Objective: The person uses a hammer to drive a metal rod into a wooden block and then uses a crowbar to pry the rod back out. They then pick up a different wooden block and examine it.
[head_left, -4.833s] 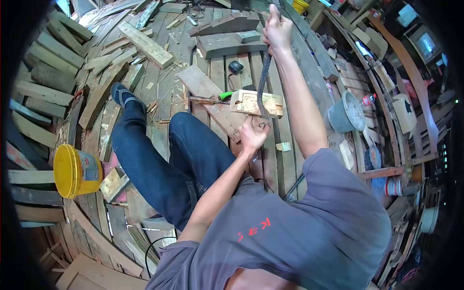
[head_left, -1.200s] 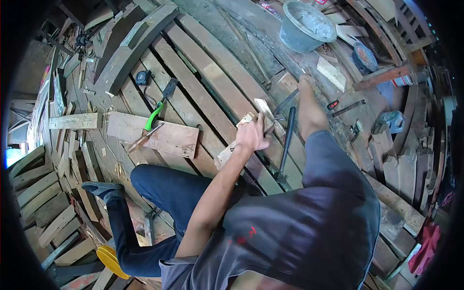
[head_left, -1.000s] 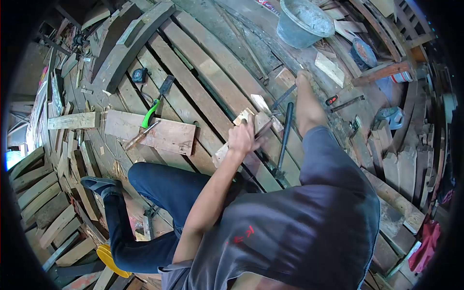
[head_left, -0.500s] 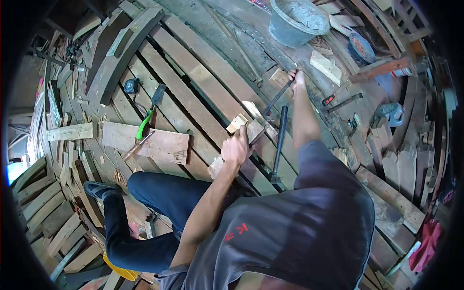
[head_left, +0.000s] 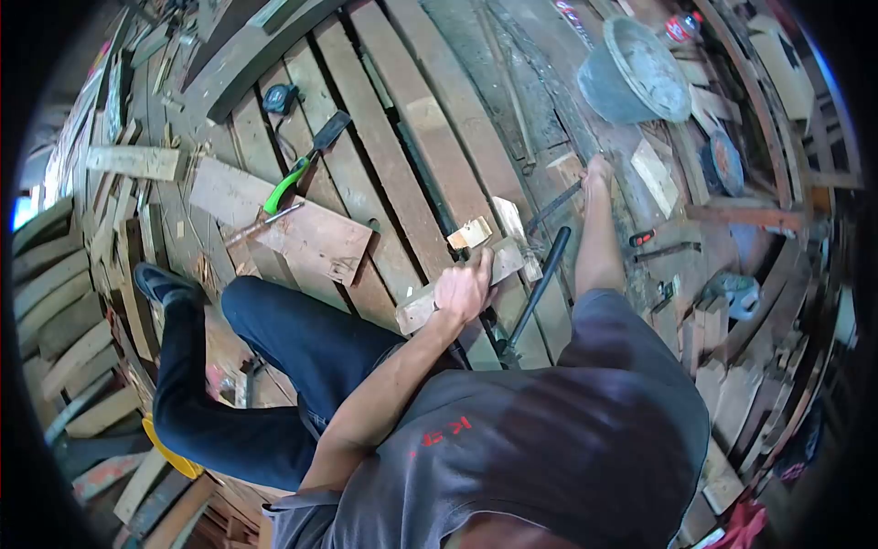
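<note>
My left hand [head_left: 465, 288] is closed over a short wooden block [head_left: 422, 309] lying across the slats. A small pale wood offcut [head_left: 470, 233] sits by its fingertips, and a pale split piece [head_left: 508, 222] lies at the block's far end. Stretched out to the right, my right hand [head_left: 596, 174] grips one end of a long dark metal tool [head_left: 554, 205] whose other end points back toward the block; its kind I cannot tell. Between my two arms rests a tool with a straight black handle [head_left: 544, 279], its dark head near my shirt.
Left of me, a green-handled chisel [head_left: 294, 180] lies across a flat board [head_left: 315, 242], with a tape measure [head_left: 280, 98] beyond. A grey bucket [head_left: 615, 87] stands at upper right. A red-and-black cutter [head_left: 642, 238] lies right of my forearm. Stacked wood pieces [head_left: 73, 339] line the left.
The view has turned, shifting the bucket right and down and the tape measure up. Both hands keep their holds, and more of the wooden block shows under my left hand.
</note>
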`<action>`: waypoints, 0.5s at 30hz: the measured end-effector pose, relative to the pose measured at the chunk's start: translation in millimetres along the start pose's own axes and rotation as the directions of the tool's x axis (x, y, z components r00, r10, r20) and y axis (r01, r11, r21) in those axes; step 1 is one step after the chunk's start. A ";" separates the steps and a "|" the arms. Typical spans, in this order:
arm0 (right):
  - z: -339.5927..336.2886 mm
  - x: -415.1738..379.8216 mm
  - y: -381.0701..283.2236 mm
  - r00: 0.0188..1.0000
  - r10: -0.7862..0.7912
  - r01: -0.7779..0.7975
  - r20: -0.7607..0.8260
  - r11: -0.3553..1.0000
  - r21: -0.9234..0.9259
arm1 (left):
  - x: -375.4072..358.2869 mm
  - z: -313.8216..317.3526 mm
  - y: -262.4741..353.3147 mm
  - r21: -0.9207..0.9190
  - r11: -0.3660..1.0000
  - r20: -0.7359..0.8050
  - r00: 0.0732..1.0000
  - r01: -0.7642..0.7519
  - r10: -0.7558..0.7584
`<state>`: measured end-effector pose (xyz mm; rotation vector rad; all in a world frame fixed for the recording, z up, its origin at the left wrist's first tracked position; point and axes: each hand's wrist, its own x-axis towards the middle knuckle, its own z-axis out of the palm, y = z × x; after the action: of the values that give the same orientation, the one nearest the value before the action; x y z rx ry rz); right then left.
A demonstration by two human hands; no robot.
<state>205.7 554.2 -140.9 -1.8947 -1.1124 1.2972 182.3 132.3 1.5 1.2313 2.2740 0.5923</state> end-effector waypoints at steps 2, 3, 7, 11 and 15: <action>2.4 3.9 8.3 0.999 -0.035 0.035 -0.014 0.999 0.017 | -1.5 4.1 -0.7 -0.010 1.000 0.015 1.000 0.020 -0.020; 0.4 4.2 8.6 1.000 -0.013 0.013 0.002 1.000 0.002 | -0.4 4.4 -2.9 -0.008 1.000 0.020 1.000 0.022 -0.021; -5.4 7.9 6.0 1.000 0.019 -0.019 0.015 1.000 -0.014 | 0.9 7.4 -6.0 -0.010 1.000 0.023 1.000 0.000 0.001; 2.0 6.0 7.6 1.000 0.002 -0.002 -0.001 0.999 -0.034 | -1.5 8.8 -1.6 0.004 0.999 0.012 0.999 0.053 -0.053; 1.6 -26.3 -4.8 0.996 0.004 0.001 0.084 0.998 -0.065 | -4.2 14.2 -3.3 -0.007 0.999 0.023 0.999 0.043 -0.043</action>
<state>198.1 533.5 -125.7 -1.9032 -1.2090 1.3683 190.7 129.1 -10.8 1.1770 2.2713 0.5672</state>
